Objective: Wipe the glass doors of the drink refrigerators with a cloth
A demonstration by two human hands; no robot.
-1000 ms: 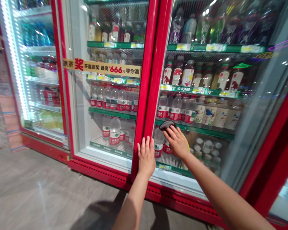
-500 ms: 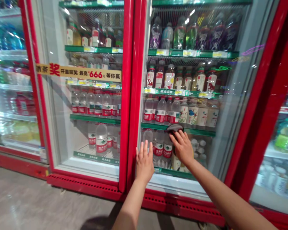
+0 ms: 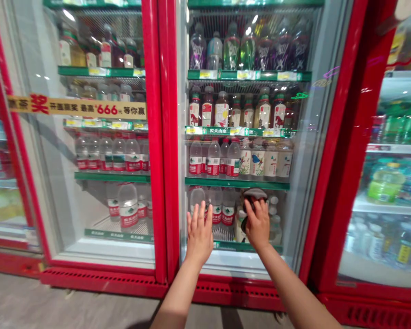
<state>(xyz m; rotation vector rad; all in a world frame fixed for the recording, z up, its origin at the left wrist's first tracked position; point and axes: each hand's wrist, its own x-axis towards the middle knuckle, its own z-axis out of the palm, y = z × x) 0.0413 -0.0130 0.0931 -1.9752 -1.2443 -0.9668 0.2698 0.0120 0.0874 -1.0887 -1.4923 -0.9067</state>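
My right hand [image 3: 258, 224] is closed on a dark grey pad [image 3: 255, 194] with a black edge, held at the glass door [image 3: 233, 260] of a red-framed drinks cooler. I cannot make out whether the pad is cloth or sponge. Fingers spread, my left hand [image 3: 199, 235] is up flat at the same door, left of the right hand; whether its palm touches the glass is hidden. Behind the glass, red-labelled water bottles [image 3: 228, 214] stand on the bottom shelf between the hands. A green shelf edge [image 3: 226, 183] runs just above the pad.
A red door post [image 3: 167, 137] divides this door from the left one, which carries a gold promotional strip [image 3: 82, 107]. Further coolers with lit shelves stand at both sides. Red vented base panels [image 3: 102, 281] meet the grey floor [image 3: 17, 301].
My view has swung right. Against the cooler, the right hand and pad have moved rightward and a little down across the door; the left hand has also shifted slightly right, staying spread.
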